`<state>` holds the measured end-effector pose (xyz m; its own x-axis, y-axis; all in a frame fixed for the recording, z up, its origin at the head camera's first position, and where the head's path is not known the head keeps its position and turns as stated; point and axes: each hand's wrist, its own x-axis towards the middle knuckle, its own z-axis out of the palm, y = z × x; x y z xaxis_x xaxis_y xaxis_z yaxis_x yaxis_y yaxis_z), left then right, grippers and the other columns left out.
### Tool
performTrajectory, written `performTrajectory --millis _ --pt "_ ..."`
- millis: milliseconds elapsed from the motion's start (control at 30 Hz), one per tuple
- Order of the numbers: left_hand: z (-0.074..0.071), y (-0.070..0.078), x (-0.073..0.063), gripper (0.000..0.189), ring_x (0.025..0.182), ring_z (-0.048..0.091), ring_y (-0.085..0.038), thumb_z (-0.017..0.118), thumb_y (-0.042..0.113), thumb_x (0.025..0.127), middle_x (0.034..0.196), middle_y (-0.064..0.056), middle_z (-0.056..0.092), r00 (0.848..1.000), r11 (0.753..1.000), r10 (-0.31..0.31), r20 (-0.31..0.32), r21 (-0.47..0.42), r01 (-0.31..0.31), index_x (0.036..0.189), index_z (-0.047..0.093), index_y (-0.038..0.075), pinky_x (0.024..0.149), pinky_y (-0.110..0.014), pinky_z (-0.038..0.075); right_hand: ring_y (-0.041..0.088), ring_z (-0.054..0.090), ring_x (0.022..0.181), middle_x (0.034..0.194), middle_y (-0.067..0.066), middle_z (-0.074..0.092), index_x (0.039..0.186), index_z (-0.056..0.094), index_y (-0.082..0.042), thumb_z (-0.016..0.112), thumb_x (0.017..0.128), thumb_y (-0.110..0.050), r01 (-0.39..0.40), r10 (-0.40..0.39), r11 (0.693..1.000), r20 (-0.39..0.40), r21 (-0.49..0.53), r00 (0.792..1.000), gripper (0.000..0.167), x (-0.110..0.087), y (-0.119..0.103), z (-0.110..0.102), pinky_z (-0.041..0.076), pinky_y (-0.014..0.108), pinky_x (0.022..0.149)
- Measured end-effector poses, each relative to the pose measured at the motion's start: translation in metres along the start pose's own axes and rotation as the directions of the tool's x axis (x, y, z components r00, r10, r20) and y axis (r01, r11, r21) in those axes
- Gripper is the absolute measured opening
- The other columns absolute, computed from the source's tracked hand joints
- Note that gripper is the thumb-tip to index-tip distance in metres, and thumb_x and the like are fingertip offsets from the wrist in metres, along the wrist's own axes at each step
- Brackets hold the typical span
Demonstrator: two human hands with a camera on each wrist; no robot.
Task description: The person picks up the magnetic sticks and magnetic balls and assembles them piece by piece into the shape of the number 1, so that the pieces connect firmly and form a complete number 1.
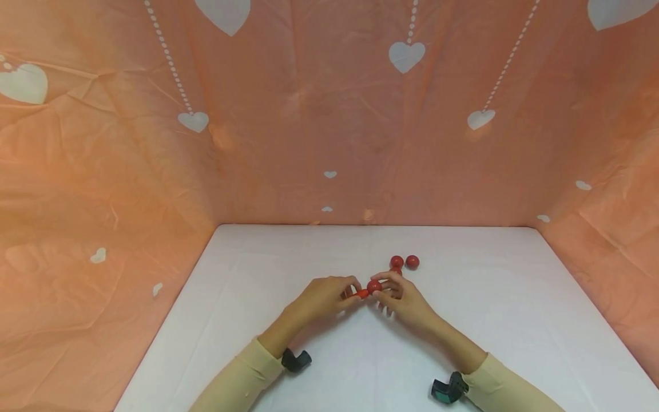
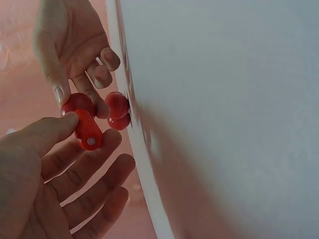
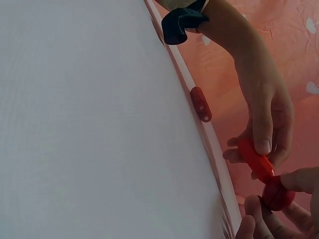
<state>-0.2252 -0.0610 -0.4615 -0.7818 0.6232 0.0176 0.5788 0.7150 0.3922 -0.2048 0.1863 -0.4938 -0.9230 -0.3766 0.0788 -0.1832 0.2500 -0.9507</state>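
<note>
My left hand (image 1: pixel 325 296) pinches a short orange-red rod (image 2: pixel 88 129) between thumb and fingertips; a small silvery dot shows on its end in the left wrist view. Thumb and fingers of my right hand (image 1: pixel 407 302) grip a glossy red ball (image 1: pixel 374 286). The ball sits right at the rod's far end, in line with it, as the right wrist view shows. Just beyond the right fingers are a red ball (image 1: pixel 397 261), another red ball (image 1: pixel 412 262) beside it and a third, partly hidden by the hand.
A darker red rounded bar (image 3: pixel 201 104) with silvery dots lies on the white tabletop (image 1: pixel 504 297). Orange sheeting (image 1: pixel 350 143) with pale hearts rises behind and at both sides. Dark devices (image 1: pixel 296 361) are worn at both wrists.
</note>
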Motion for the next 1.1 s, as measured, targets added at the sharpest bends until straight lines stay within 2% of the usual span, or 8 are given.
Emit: performTrajectory --millis 367,600,800,1100 --pt "0.003 0.001 0.005 0.025 0.084 0.067 -0.007 0.074 0.035 0.103 0.095 0.007 0.075 1.0 1.0 0.014 0.005 -0.017 -0.014 0.124 0.071 0.022 0.077 -0.028 0.056 0.029 0.07 0.077 0.118 0.027 0.069 0.139 0.056 0.003 0.07 0.103 -0.004 0.034 -0.034 0.999 -0.01 0.013 0.999 0.039 -0.003 0.005 -0.004 0.056 0.028 0.062" --pt "0.004 0.004 0.01 0.025 0.087 0.066 -0.005 0.07 0.042 0.105 0.096 0.011 0.075 1.0 0.998 0.003 0.024 -0.058 -0.002 0.122 0.073 0.024 0.078 -0.028 0.055 0.022 0.066 0.071 0.112 0.021 0.072 0.136 0.061 0.0 0.072 0.103 -0.01 -0.021 0.018 0.999 -0.084 -0.031 0.996 0.036 -0.01 0.008 -0.011 0.053 0.027 0.058" --pt "0.005 0.005 0.013 0.023 0.088 0.065 -0.005 0.07 0.043 0.105 0.097 0.012 0.074 1.0 0.997 0.009 0.013 -0.071 -0.008 0.119 0.074 0.026 0.079 -0.027 0.054 0.019 0.066 0.073 0.109 0.017 0.073 0.135 0.064 -0.005 0.075 0.102 -0.016 -0.094 0.087 0.995 -0.151 -0.039 0.985 0.037 -0.015 0.014 -0.022 0.055 0.027 0.061" --pt "0.005 0.013 0.026 0.022 0.092 0.065 -0.006 0.068 0.039 0.107 0.102 0.01 0.074 1.0 0.998 -0.01 -0.007 -0.063 0.009 0.123 0.071 0.024 0.083 -0.028 0.055 0.017 0.062 0.068 0.106 0.017 0.072 0.133 0.065 -0.003 0.076 0.102 -0.017 -0.118 0.107 0.992 -0.229 -0.034 0.967 0.036 -0.018 0.017 -0.037 0.052 0.026 0.059"
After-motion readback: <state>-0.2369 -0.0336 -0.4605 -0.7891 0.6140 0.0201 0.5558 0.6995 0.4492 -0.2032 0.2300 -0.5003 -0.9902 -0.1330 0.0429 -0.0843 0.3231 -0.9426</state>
